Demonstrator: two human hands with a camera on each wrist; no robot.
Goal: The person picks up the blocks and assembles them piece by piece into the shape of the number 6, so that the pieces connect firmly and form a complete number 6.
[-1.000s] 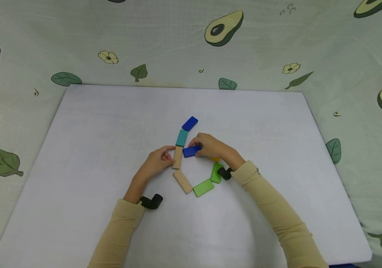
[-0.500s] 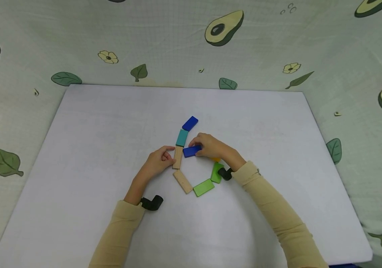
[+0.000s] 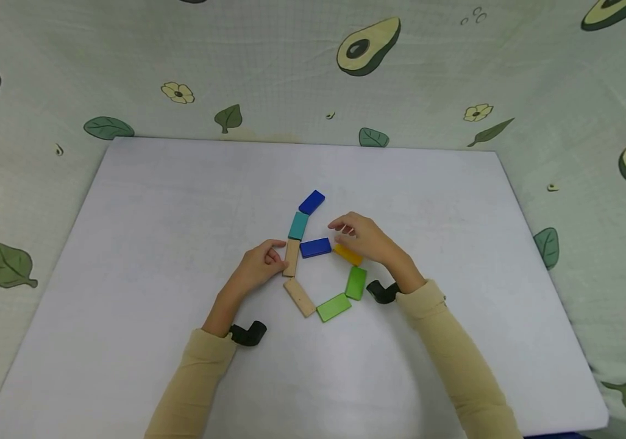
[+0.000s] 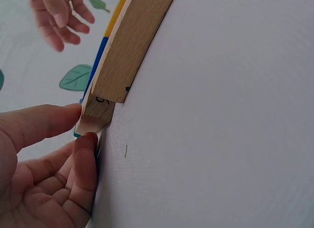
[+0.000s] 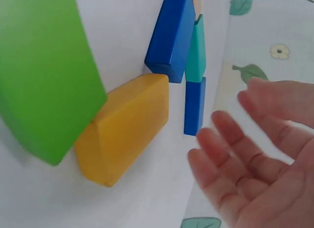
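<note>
My left hand point(image 3: 261, 264) rests its fingertips against the left side of a plain wooden block point(image 3: 291, 258). Its index finger is extended toward the block's far end and the thumb touches lower down. My right hand point(image 3: 364, 236) holds nothing; its fingers are loosely spread above the yellow block point(image 3: 348, 253), which it partly covers in the head view. Just left of that lies a blue block point(image 3: 315, 247), its left end at the wooden block. In the right wrist view, the right hand point(image 5: 255, 159) is apart from the blocks.
A second wooden block point(image 3: 299, 297), a light green block point(image 3: 334, 307) and a green block point(image 3: 356, 283) continue the ring. Beyond it, a teal block point(image 3: 298, 225) and another blue block point(image 3: 311, 202) lead toward the back. All lie on the white table point(image 3: 126, 256).
My right hand has let go of the blue block and drawn back to the right, uncovering more of the yellow and green blocks. The left hand has stayed put.
</note>
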